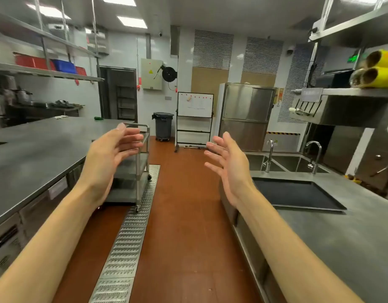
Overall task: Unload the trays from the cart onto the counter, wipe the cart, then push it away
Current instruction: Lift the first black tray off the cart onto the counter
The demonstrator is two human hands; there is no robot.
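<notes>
A steel three-shelf cart (138, 169) stands on the red floor beside the left counter (35, 149), partly behind my left hand; its visible shelves hold nothing. A dark flat tray (298, 194) lies on the right counter (341, 232) in front of the sinks. My left hand (110, 158) is raised in the air with its fingers spread, empty, in front of the cart's near end. Level with it across the aisle, my right hand (230, 167) is held up, palm inward, fingers apart, with nothing in it.
A metal drain grate (127, 237) runs along the floor by the cart. Two sinks with faucets (313, 156) lie beyond the tray. A grey bin (163, 125), a whiteboard stand (195, 119) and a steel cabinet (246, 114) stand at the far end.
</notes>
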